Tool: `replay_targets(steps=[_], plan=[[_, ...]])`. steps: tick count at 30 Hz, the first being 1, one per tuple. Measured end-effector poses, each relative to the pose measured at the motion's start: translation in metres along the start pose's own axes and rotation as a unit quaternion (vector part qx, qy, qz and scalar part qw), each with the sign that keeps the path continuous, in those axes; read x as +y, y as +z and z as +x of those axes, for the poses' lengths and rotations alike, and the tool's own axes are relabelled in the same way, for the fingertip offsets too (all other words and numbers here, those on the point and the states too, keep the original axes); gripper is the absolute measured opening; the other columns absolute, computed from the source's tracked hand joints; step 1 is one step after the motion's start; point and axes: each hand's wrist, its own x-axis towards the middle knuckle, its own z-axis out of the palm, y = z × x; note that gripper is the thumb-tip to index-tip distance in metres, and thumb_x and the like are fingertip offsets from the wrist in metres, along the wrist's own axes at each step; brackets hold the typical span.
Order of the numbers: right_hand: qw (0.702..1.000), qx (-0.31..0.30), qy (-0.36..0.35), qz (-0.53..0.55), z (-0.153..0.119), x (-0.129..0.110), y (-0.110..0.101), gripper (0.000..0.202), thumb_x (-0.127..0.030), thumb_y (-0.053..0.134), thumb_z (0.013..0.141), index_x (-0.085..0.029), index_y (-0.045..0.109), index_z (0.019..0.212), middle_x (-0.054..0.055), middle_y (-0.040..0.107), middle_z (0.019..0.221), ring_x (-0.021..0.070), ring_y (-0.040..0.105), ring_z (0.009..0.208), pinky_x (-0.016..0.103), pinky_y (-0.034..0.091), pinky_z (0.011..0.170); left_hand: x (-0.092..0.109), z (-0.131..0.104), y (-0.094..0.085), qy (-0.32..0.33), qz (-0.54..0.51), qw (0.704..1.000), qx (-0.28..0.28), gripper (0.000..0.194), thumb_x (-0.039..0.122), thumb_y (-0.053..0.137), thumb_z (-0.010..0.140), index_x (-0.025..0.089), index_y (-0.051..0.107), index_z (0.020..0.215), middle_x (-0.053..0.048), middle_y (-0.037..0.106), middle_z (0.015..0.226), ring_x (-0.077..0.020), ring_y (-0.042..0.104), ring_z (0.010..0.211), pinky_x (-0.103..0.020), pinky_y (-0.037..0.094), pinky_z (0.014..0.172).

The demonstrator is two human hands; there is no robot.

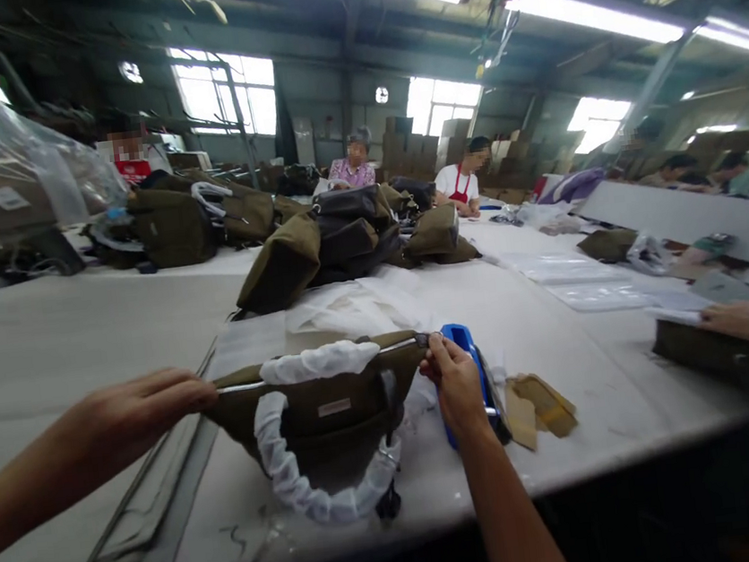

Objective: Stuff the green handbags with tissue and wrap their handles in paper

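Note:
An olive-green handbag [335, 412] stands on the table before me, its handles wrapped in white padding [276, 450]. A pale zipper runs along its top edge. My left hand [157, 394] grips the bag's left top corner, thumb and fingers closed on it. At the right top corner, my right hand [451, 376] pinches the zipper end between thumb and fingers. One wrapped handle hangs down over the bag's front, below a small label. Just behind my right hand lies a blue tape dispenser [460, 339], partly hidden by it.
Brown card pieces [538, 408] lie right of the dispenser. A heap of olive bags [342, 231] sits farther back, with white wrapping sheets [357, 305] before it. Grey sheets [150, 514] lie at left. A co-worker's hand [744, 320] holds another bag at right; other people work behind.

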Motion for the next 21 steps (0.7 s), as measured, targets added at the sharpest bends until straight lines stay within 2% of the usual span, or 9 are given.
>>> replay_targets(steps=[3, 6, 8, 10, 12, 14, 16, 19, 21], plan=[[0.998, -0.037, -0.05, 0.008, -0.023, 0.007, -0.02, 0.065, -0.051, 0.089, 0.085, -0.02, 0.067, 0.138, 0.011, 0.081, 0.114, 0.0249, 0.082, 0.099, 0.04, 0.069, 0.088, -0.003, 0.005, 0.001, -0.049, -0.044, 0.998, 0.017, 0.032, 0.052, 0.06, 0.109, 0.027, 0.079, 0.109, 0.006, 0.083, 0.106, -0.0144, 0.078, 0.093, -0.023, 0.059, 0.091], [0.969, -0.039, -0.205, -0.129, -0.054, 0.018, -0.044, 0.049, -0.036, 0.075, 0.101, -0.024, 0.065, 0.148, 0.016, 0.076, 0.136, 0.0298, 0.078, 0.121, 0.046, 0.069, 0.098, 0.0, 0.0, 0.006, -0.118, -0.054, 0.99, 0.052, 0.042, 0.066, 0.065, 0.103, 0.027, 0.079, 0.11, 0.005, 0.084, 0.109, -0.0186, 0.08, 0.098, -0.03, 0.063, 0.099], [0.909, -0.048, -0.337, -0.239, -0.075, 0.024, -0.053, 0.042, -0.024, 0.07, 0.104, -0.028, 0.069, 0.146, 0.014, 0.075, 0.14, 0.0303, 0.076, 0.126, 0.046, 0.069, 0.1, 0.004, -0.005, 0.011, -0.157, -0.059, 0.984, 0.065, 0.048, 0.072, 0.064, 0.101, 0.027, 0.078, 0.11, 0.005, 0.083, 0.109, -0.0195, 0.081, 0.099, -0.033, 0.064, 0.102], [0.835, -0.087, -0.445, -0.312, -0.093, 0.026, -0.052, 0.048, -0.016, 0.067, 0.103, -0.031, 0.068, 0.149, 0.013, 0.072, 0.146, 0.0312, 0.071, 0.135, 0.047, 0.068, 0.104, 0.007, -0.008, 0.016, -0.183, -0.061, 0.979, 0.072, 0.05, 0.075, 0.063, 0.1, 0.028, 0.077, 0.112, 0.005, 0.083, 0.11, -0.0197, 0.081, 0.1, -0.035, 0.065, 0.103], [0.778, -0.136, -0.505, -0.348, -0.105, 0.024, -0.044, 0.051, -0.013, 0.065, 0.103, -0.032, 0.068, 0.15, 0.012, 0.069, 0.151, 0.0317, 0.064, 0.144, 0.049, 0.065, 0.11, 0.009, -0.009, 0.018, -0.197, -0.067, 0.975, 0.075, 0.051, 0.075, 0.064, 0.099, 0.028, 0.077, 0.114, 0.005, 0.084, 0.111, -0.0196, 0.081, 0.1, -0.035, 0.065, 0.104], [0.743, -0.181, -0.536, -0.358, -0.11, 0.019, -0.031, 0.044, -0.012, 0.061, 0.104, -0.031, 0.073, 0.142, 0.01, 0.071, 0.149, 0.0301, 0.063, 0.146, 0.05, 0.061, 0.115, 0.012, -0.008, 0.018, -0.202, -0.07, 0.974, 0.077, 0.048, 0.072, 0.064, 0.101, 0.028, 0.076, 0.116, 0.006, 0.084, 0.111, -0.0191, 0.081, 0.101, -0.036, 0.063, 0.107], [0.734, -0.212, -0.554, -0.332, -0.108, 0.01, -0.018, 0.038, -0.01, 0.057, 0.105, -0.03, 0.077, 0.13, 0.008, 0.076, 0.142, 0.0275, 0.066, 0.143, 0.049, 0.059, 0.119, 0.017, -0.008, 0.015, -0.204, -0.054, 0.974, 0.08, 0.044, 0.068, 0.064, 0.102, 0.029, 0.075, 0.119, 0.006, 0.083, 0.115, -0.0193, 0.081, 0.103, -0.032, 0.065, 0.102], [0.772, -0.241, -0.529, -0.258, -0.098, -0.006, -0.003, 0.035, -0.01, 0.055, 0.107, -0.027, 0.076, 0.129, 0.009, 0.078, 0.138, 0.0258, 0.068, 0.141, 0.044, 0.06, 0.117, 0.037, -0.007, 0.005, -0.204, -0.025, 0.975, 0.082, 0.039, 0.061, 0.062, 0.106, 0.032, 0.069, 0.132, 0.003, 0.079, 0.133, -0.0218, 0.08, 0.113, -0.023, 0.066, 0.082], [0.803, -0.251, -0.493, -0.223, -0.089, -0.019, 0.005, 0.039, -0.011, 0.052, 0.108, -0.026, 0.074, 0.137, 0.01, 0.078, 0.139, 0.0253, 0.069, 0.139, 0.042, 0.061, 0.115, 0.057, -0.004, -0.003, -0.163, -0.032, 0.982, 0.093, 0.037, 0.054, 0.056, 0.11, 0.038, 0.063, 0.143, 0.004, 0.072, 0.148, -0.023, 0.075, 0.127, -0.029, 0.066, 0.097]])
